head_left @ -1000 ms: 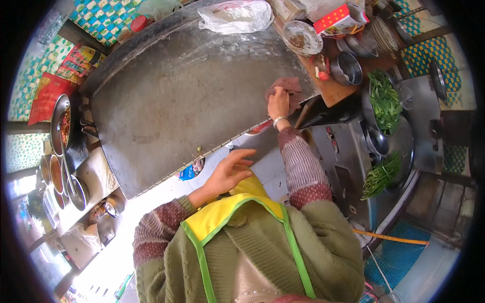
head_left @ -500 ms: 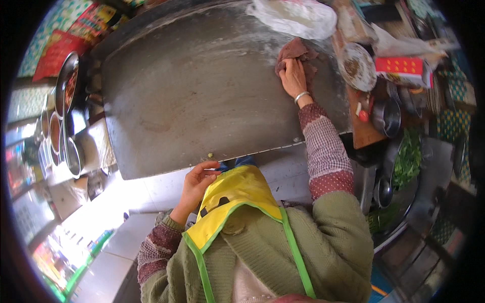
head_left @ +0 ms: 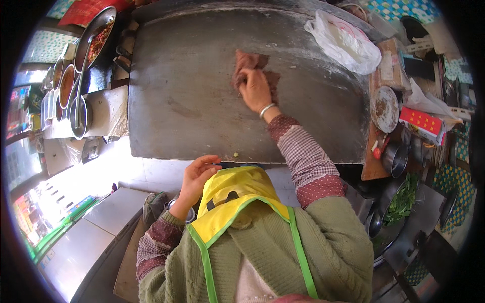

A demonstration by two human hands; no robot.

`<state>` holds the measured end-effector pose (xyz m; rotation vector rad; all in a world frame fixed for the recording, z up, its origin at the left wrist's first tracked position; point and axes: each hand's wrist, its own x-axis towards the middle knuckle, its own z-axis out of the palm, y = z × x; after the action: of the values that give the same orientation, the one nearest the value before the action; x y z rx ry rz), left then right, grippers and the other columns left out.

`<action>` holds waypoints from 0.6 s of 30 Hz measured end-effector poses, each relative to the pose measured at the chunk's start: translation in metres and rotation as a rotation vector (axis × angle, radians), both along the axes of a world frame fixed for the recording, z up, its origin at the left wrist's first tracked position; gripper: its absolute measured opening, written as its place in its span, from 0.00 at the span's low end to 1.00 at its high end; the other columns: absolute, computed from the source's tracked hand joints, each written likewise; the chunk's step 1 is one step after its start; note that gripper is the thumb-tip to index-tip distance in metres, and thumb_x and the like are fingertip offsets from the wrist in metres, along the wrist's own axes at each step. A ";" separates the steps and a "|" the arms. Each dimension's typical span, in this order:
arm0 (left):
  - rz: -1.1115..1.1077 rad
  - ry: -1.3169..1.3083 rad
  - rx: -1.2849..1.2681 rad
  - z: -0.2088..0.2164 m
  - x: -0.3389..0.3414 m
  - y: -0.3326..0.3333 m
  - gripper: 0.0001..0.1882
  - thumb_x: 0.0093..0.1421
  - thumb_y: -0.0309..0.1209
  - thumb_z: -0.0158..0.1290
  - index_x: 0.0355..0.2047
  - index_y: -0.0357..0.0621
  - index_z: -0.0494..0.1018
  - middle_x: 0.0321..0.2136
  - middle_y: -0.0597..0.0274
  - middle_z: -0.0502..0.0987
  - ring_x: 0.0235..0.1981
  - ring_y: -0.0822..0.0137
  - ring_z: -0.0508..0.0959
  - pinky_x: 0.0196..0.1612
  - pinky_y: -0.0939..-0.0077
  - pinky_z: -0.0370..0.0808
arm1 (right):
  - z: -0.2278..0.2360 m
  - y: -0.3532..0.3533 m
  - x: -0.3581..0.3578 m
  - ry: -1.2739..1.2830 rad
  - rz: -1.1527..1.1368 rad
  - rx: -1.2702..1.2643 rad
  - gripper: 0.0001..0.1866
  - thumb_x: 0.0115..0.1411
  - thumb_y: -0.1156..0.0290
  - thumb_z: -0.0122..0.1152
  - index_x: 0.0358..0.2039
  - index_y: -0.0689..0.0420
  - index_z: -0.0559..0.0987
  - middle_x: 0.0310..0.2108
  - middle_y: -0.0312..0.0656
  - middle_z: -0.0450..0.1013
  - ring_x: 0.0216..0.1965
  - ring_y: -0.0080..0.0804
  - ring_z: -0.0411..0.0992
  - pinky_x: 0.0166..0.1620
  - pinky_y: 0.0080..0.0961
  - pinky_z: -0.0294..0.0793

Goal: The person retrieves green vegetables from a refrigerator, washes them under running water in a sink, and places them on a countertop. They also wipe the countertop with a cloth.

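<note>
My right hand [head_left: 255,91] presses a brown cloth [head_left: 251,61] onto the middle of a large dark griddle-like worktop [head_left: 187,121]. The cloth is bunched under my fingers, and its loose edges stick out beyond and to the right of them. A bracelet circles that wrist. My left hand [head_left: 198,174] hovers by the worktop's front edge, next to my yellow apron [head_left: 242,184]. Its fingers are apart and a little curled, with nothing in them. A small greenish scrap [head_left: 236,154] lies on the front edge.
A white plastic bag [head_left: 346,43] lies at the worktop's back right. On the right are a stained plate [head_left: 385,108], a red box [head_left: 422,122], a metal bowl [head_left: 395,159] and leafy greens [head_left: 402,199]. Bowls of sauce [head_left: 67,85] and a pan [head_left: 98,38] stand left.
My right hand has wiped the cloth leftward across the worktop, from its right side to the middle. The view has shifted, while my left hand stays by the front edge.
</note>
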<state>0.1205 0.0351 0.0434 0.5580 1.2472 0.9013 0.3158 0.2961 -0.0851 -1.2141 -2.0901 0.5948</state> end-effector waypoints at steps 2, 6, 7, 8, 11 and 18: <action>0.041 0.021 -0.026 -0.007 -0.017 -0.004 0.19 0.64 0.18 0.54 0.56 0.34 0.71 0.51 0.54 0.78 0.49 0.66 0.80 0.55 0.72 0.75 | -0.002 0.039 -0.003 -0.068 -0.065 0.085 0.25 0.62 0.68 0.57 0.59 0.54 0.66 0.54 0.46 0.71 0.57 0.45 0.68 0.63 0.43 0.60; 0.103 -0.001 -0.050 -0.022 -0.049 -0.011 0.19 0.63 0.18 0.54 0.55 0.34 0.72 0.50 0.55 0.79 0.48 0.66 0.80 0.55 0.72 0.75 | -0.003 0.084 -0.033 -0.286 0.006 0.276 0.27 0.63 0.65 0.55 0.63 0.50 0.67 0.58 0.45 0.70 0.59 0.43 0.66 0.64 0.44 0.59; 0.114 -0.010 -0.067 -0.023 -0.055 -0.013 0.19 0.63 0.18 0.55 0.54 0.34 0.72 0.50 0.55 0.79 0.48 0.66 0.80 0.55 0.72 0.75 | -0.001 0.077 -0.043 -0.306 0.074 0.252 0.26 0.63 0.64 0.55 0.62 0.49 0.68 0.58 0.45 0.70 0.59 0.43 0.66 0.64 0.45 0.58; 0.118 -0.025 -0.076 -0.023 -0.061 -0.015 0.19 0.63 0.18 0.55 0.54 0.34 0.72 0.50 0.55 0.79 0.48 0.66 0.80 0.55 0.72 0.75 | 0.003 0.068 -0.053 -0.345 0.127 0.192 0.26 0.63 0.64 0.55 0.62 0.48 0.69 0.58 0.45 0.71 0.60 0.43 0.66 0.64 0.45 0.58; 0.118 -0.045 -0.095 -0.021 -0.080 -0.013 0.19 0.62 0.18 0.55 0.54 0.34 0.72 0.49 0.56 0.79 0.47 0.67 0.80 0.55 0.73 0.75 | 0.017 0.002 -0.087 -0.266 0.391 0.085 0.27 0.58 0.66 0.61 0.60 0.48 0.72 0.57 0.43 0.71 0.59 0.45 0.66 0.64 0.44 0.58; 0.288 -0.006 -0.029 -0.022 -0.144 -0.022 0.19 0.63 0.23 0.55 0.54 0.36 0.72 0.49 0.54 0.79 0.47 0.63 0.80 0.51 0.71 0.76 | 0.038 0.066 -0.104 -0.091 0.132 -0.020 0.31 0.54 0.67 0.68 0.59 0.52 0.71 0.52 0.47 0.72 0.53 0.50 0.72 0.56 0.45 0.69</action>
<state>-0.0235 0.0132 0.0211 0.3562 1.3542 1.1216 0.2117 0.3625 -0.0471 -1.1399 -2.2586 0.6314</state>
